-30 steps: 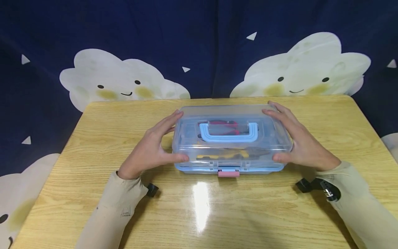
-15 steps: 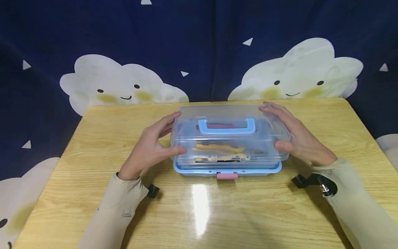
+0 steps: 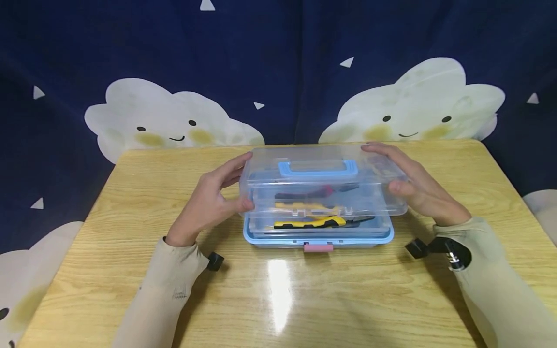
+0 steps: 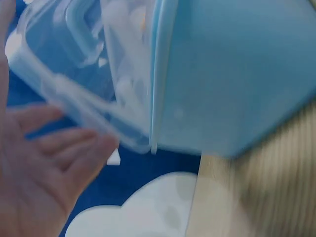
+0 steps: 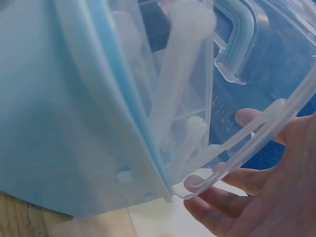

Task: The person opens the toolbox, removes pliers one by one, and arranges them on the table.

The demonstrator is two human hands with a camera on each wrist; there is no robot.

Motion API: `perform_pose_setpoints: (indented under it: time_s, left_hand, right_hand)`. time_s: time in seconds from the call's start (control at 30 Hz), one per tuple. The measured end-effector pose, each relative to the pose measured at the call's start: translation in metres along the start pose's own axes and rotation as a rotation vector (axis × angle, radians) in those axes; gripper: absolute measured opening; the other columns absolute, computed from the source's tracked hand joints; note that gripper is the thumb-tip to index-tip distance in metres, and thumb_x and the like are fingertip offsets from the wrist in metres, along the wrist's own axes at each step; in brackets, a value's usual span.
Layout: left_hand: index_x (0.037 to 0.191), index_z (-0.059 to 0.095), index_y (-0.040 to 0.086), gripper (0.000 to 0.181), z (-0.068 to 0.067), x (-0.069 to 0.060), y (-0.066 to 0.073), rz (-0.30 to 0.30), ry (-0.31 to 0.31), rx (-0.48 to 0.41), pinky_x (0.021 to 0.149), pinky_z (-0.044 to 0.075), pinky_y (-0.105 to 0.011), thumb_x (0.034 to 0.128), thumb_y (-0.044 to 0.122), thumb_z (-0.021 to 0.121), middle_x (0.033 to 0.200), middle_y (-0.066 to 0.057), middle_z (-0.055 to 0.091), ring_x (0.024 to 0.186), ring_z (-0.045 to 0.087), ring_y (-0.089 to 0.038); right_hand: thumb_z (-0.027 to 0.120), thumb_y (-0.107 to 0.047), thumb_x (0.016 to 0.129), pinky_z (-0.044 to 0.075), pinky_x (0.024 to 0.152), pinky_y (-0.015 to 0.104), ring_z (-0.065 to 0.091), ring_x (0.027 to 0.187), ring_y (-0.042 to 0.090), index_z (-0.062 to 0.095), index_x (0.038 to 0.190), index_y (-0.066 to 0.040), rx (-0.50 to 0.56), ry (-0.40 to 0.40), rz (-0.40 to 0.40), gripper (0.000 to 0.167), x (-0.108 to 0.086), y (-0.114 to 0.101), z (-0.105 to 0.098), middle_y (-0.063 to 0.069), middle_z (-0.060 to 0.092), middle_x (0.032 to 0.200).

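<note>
A toolbox [image 3: 270, 245] with a light-blue base stands mid-table, its clear lid [image 3: 265, 169] tilted up at the front and joined at the back. My left hand [image 3: 206, 203] holds the lid's left end, thumb at the front corner, fingers toward the back. At the right end my right hand [image 3: 428, 193] grips the lid likewise; the right wrist view shows fingertips round its edge. Yellow-and-black pliers [image 3: 309, 223] lie inside under the raised front, and a dark tool with a pink part [image 3: 304, 193] shows through the lid. A pink latch [image 3: 318, 248] hangs open at the front.
The wooden table [image 3: 217, 309] extends around the box, with its back edge close behind the lid. Behind it hangs a dark-blue cloth [image 3: 278, 58] printed with white clouds. White hinged arms [image 5: 180, 74] link tray and base at the box's right end.
The lid's front edge has lifted off the base and swung up and back, with both hands moving with it. The yellow pliers now show below that edge.
</note>
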State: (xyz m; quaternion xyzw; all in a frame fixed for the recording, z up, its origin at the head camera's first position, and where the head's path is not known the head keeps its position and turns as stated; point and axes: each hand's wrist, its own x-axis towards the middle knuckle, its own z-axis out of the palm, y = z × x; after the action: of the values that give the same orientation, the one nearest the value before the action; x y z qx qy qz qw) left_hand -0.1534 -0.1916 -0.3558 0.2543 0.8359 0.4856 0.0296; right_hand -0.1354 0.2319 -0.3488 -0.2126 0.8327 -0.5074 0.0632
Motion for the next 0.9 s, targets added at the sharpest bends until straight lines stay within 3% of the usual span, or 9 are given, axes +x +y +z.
perform_pose_setpoints:
  time_s: [0.1,0.2,0.3,0.4,0.5,0.63,0.73,0.83,0.9]
  left_hand:
    - [0.163,0.029,0.034,0.123,-0.005,-0.003,-0.004,0.031,-0.08,-0.054,0.126,0.04,-0.046,0.0601,0.075,0.083,0.165,0.003,0.043,0.147,0.051,-0.024]
    - [0.163,0.025,0.038,0.125,-0.007,-0.004,-0.006,0.042,-0.115,-0.066,0.128,0.037,-0.041,0.0623,0.047,0.098,0.169,0.01,0.033,0.151,0.045,-0.019]
    - [0.162,0.028,0.038,0.123,-0.007,-0.005,-0.006,0.051,-0.094,-0.054,0.126,0.04,-0.034,0.0642,0.022,0.101,0.168,0.012,0.034,0.15,0.047,-0.016]
    - [0.161,0.033,0.037,0.119,-0.004,-0.005,-0.009,0.071,-0.056,-0.054,0.123,0.043,-0.029,0.0644,0.015,0.1,0.166,0.011,0.039,0.148,0.05,-0.014]
    - [0.16,0.035,0.035,0.116,-0.003,-0.004,-0.011,0.104,-0.025,-0.053,0.121,0.045,-0.027,0.0653,0.02,0.1,0.164,0.008,0.042,0.145,0.053,-0.016]
    - [0.161,0.036,0.028,0.109,-0.002,-0.002,-0.013,0.153,0.005,-0.039,0.119,0.047,-0.03,0.0697,0.045,0.093,0.164,-0.001,0.045,0.14,0.059,-0.026]
    - [0.162,0.036,0.026,0.109,-0.001,-0.002,-0.014,0.165,0.022,-0.027,0.118,0.048,-0.035,0.07,0.06,0.085,0.163,-0.006,0.046,0.137,0.061,-0.032]
    - [0.163,0.033,0.026,0.11,-0.001,-0.003,-0.014,0.156,0.024,0.004,0.118,0.048,-0.04,0.0708,0.067,0.079,0.163,-0.007,0.045,0.136,0.062,-0.032]
    - [0.163,0.032,0.024,0.111,0.0,-0.005,-0.014,0.155,0.027,0.029,0.118,0.047,-0.043,0.0719,0.07,0.075,0.164,-0.008,0.044,0.136,0.062,-0.034]
  right_hand:
    - [0.052,-0.054,0.099,0.037,0.104,0.032,0.04,0.138,0.022,0.038,0.159,-0.035,0.016,-0.005,0.023,0.065,0.001,-0.002,-0.001,-0.004,0.037,0.163]
    - [0.051,-0.052,0.099,0.039,0.101,0.028,0.043,0.134,0.022,0.037,0.159,-0.036,0.025,-0.011,0.05,0.064,0.002,-0.004,-0.002,-0.004,0.039,0.161]
    - [0.051,-0.051,0.099,0.041,0.099,0.026,0.045,0.133,0.022,0.036,0.16,-0.035,0.041,-0.016,0.056,0.064,0.002,-0.003,-0.002,-0.004,0.041,0.159]
    - [0.052,-0.05,0.099,0.041,0.103,0.034,0.044,0.134,0.023,0.036,0.159,-0.037,0.024,0.0,0.068,0.063,0.001,-0.003,-0.002,-0.004,0.041,0.159]
    - [0.057,-0.048,0.097,0.042,0.112,0.056,0.043,0.142,0.031,0.034,0.159,-0.037,-0.045,0.067,0.085,0.066,0.0,-0.008,-0.002,0.001,0.038,0.164]
    - [0.07,-0.041,0.095,0.056,0.099,0.028,0.056,0.136,0.04,0.035,0.155,-0.025,-0.183,0.204,0.161,0.071,-0.001,-0.015,-0.008,0.02,0.043,0.162]
    - [0.078,-0.039,0.093,0.041,0.072,-0.002,0.067,0.124,0.041,0.045,0.147,-0.016,-0.285,0.259,0.239,0.067,-0.004,-0.021,-0.012,0.03,0.056,0.149]
    - [0.085,-0.038,0.086,0.039,0.073,-0.005,0.071,0.119,0.029,0.057,0.139,-0.015,-0.365,0.255,0.247,0.064,-0.008,-0.024,-0.015,0.028,0.064,0.139]
    - [0.091,-0.035,0.079,0.041,0.077,-0.005,0.071,0.11,0.007,0.059,0.138,-0.015,-0.362,0.223,0.21,0.07,-0.01,-0.022,-0.017,0.024,0.067,0.136]
